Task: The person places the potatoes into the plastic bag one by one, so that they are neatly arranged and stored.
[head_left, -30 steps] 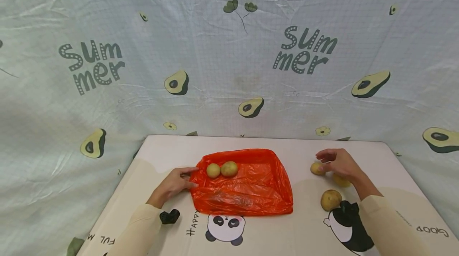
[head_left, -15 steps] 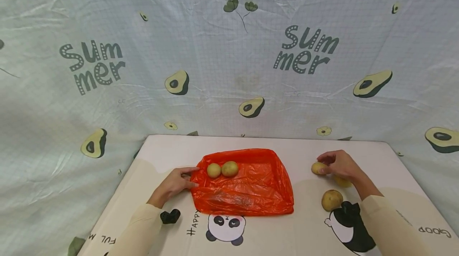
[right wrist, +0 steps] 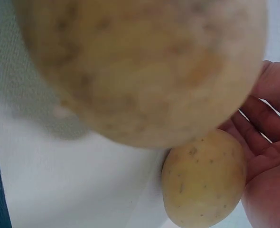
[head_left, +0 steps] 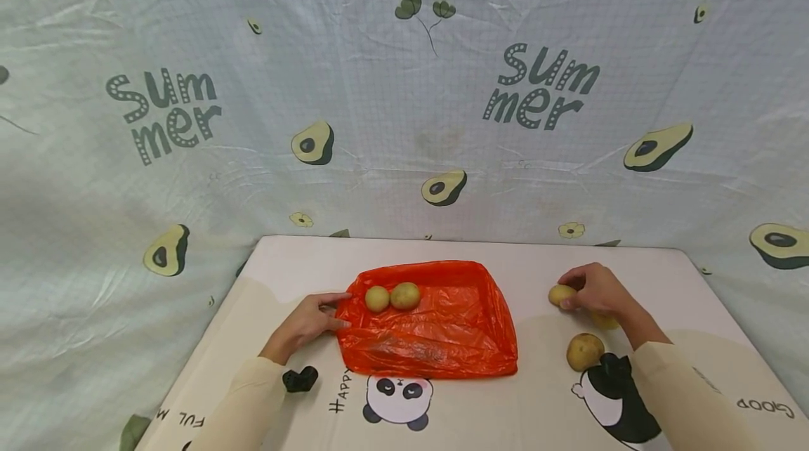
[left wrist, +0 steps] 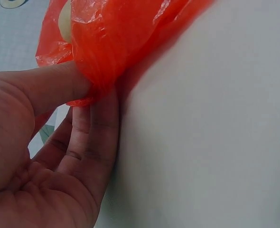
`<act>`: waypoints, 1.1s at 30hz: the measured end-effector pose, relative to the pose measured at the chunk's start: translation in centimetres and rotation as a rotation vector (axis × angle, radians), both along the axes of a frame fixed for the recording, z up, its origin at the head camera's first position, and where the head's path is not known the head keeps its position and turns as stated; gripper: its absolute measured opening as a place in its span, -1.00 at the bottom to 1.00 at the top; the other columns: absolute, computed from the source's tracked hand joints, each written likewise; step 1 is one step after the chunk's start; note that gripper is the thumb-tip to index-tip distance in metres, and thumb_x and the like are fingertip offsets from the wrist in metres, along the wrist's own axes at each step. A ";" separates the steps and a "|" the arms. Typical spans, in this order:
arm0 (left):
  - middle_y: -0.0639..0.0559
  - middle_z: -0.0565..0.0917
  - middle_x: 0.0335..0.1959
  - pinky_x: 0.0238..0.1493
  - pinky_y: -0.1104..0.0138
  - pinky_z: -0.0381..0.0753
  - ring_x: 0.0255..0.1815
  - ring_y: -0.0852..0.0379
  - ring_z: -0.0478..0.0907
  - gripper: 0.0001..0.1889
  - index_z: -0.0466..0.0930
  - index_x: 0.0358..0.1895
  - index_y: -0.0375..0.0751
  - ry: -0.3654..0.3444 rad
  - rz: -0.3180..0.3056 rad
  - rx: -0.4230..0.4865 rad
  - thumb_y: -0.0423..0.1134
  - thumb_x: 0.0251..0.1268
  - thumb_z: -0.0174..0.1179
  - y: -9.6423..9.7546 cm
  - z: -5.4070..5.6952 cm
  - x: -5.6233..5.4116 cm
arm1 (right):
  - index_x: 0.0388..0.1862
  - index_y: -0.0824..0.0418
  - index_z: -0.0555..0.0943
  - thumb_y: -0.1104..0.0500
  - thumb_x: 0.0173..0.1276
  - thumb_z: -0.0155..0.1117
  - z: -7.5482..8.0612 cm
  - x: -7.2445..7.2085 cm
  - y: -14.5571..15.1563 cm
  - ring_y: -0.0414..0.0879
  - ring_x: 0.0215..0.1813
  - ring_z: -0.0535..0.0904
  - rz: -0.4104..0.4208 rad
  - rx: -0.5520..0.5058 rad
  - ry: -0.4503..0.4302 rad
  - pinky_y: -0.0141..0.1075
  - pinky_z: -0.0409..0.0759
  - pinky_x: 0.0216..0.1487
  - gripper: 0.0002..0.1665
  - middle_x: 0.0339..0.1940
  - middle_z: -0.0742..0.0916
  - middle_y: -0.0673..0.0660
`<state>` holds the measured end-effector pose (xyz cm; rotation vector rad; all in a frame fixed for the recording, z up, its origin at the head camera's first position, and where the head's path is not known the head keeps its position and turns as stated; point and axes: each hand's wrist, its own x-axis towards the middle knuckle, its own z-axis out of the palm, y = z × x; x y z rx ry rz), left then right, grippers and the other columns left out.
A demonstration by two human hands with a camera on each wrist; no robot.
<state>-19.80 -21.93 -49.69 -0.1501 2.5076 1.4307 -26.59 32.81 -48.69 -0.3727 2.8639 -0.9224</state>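
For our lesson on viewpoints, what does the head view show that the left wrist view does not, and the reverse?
Head only: the right hand and its gripped potato, the black object and the panda print.
Left wrist only: a creased palm, close up.
Both: the left hand pinching the red bag, and a bagged potato, seen only partly from the wrist.

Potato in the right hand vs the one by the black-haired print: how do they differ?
The pinched potato is held by the right hand; the front potato lies untouched on the table. In the head view, the pinched potato, partly covered, looks smaller and yellower; the front potato looks bigger and browner. Both are outside the red bag.
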 end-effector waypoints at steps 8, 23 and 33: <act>-0.28 0.63 0.24 -0.06 0.28 0.76 -0.06 0.02 0.59 -0.37 0.56 0.38 -0.27 0.005 0.007 0.010 -0.42 0.18 0.45 0.1 -0.1 0.1 | -0.06 0.41 0.76 0.20 0.12 0.61 0.1 0.2 0.0 0.04 -0.13 0.67 0.002 0.029 0.011 -0.15 0.65 -0.05 -0.57 -0.12 0.82 0.29; -0.25 0.62 0.26 0.03 0.24 0.78 -0.01 -0.02 0.60 -0.40 0.58 0.37 -0.22 0.000 0.030 0.000 -0.43 0.21 0.43 0.0 -0.2 0.0 | -0.02 0.39 0.76 0.16 0.12 0.66 1.3 0.5 -0.7 0.02 -0.10 0.68 0.025 -0.023 -0.019 -0.07 0.73 0.02 -0.51 -0.06 0.82 0.30; -0.27 0.63 0.23 -0.08 0.30 0.75 -0.07 0.00 0.58 -0.38 0.57 0.37 -0.28 0.006 0.010 0.030 -0.45 0.18 0.43 0.0 -0.2 0.1 | -0.03 0.35 0.77 0.22 0.10 0.66 1.8 0.5 -1.8 0.00 -0.10 0.70 0.061 -0.057 -0.023 -0.04 0.75 0.05 -0.55 -0.07 0.83 0.26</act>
